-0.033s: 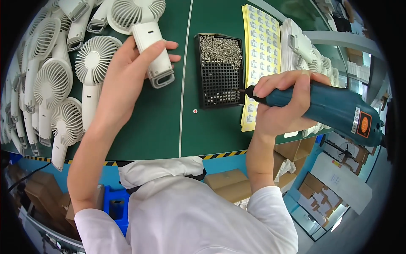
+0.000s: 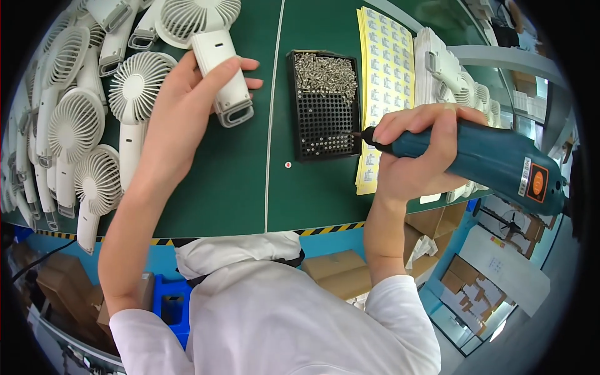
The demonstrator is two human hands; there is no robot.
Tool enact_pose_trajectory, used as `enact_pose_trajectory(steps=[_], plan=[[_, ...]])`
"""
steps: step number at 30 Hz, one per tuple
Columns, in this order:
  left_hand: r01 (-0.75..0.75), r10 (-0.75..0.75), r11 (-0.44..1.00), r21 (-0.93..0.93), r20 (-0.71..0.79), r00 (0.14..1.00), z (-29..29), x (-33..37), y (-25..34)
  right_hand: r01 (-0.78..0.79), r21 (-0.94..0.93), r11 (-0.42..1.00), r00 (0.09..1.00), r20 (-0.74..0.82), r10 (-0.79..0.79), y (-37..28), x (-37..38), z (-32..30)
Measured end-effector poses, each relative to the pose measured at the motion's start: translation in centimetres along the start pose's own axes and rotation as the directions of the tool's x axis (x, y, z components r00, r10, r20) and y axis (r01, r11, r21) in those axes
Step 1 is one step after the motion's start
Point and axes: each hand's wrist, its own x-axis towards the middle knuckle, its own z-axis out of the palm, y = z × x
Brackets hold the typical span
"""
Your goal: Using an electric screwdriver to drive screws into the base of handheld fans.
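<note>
My left hand (image 2: 185, 112) is closed round the handle of a white handheld fan (image 2: 219, 70), whose round grille reaches the top edge of the view. In my right hand (image 2: 425, 147) is a dark teal electric screwdriver (image 2: 490, 156), held level with its bit pointing left. The bit's tip is over the right side of a black screw tray (image 2: 292, 106). A heap of small silver screws (image 2: 326, 74) fills the tray's far part, and several more sit in the holes of its near part.
Many white fans (image 2: 76, 122) lie crowded on the green table (image 2: 244, 194) at the left. Yellow-edged sticker sheets (image 2: 384, 75) lie right of the tray, with more white fans (image 2: 465, 87) beyond. A tiny round piece (image 2: 288, 165) rests near the tray. Cardboard boxes (image 2: 337, 272) stand below the table edge.
My left hand and the fan in it have shifted slightly left and away from me. The right hand and the screwdriver have barely moved.
</note>
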Motion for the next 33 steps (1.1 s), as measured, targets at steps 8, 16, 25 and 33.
enact_pose_trajectory(steps=[8, 16, 25, 33], plan=[[0.018, -0.016, 0.996, -0.085, 0.027, 1.0, 0.7, -0.3, 0.0, 0.084, -0.105, 0.991, 0.995, 0.062, -0.078, 0.4, -0.1, 0.0], [0.048, -0.028, 0.991, -0.127, 0.158, 0.987, 1.8, -1.5, -2.2, 0.007, -0.001, 1.0, 0.999, -0.041, -0.007, -1.6, -0.3, 0.8], [-0.02, 0.041, 0.985, -0.169, 0.122, 0.992, 2.6, -1.5, -3.2, -0.057, 0.195, 0.979, 0.996, 0.076, 0.043, -4.2, -1.6, 4.4], [-0.028, 0.048, 0.985, -0.172, 0.11, 0.993, 2.3, -1.6, -3.4, -0.025, 0.235, 0.972, 0.954, 0.295, -0.047, -3.2, -2.0, 5.8]])
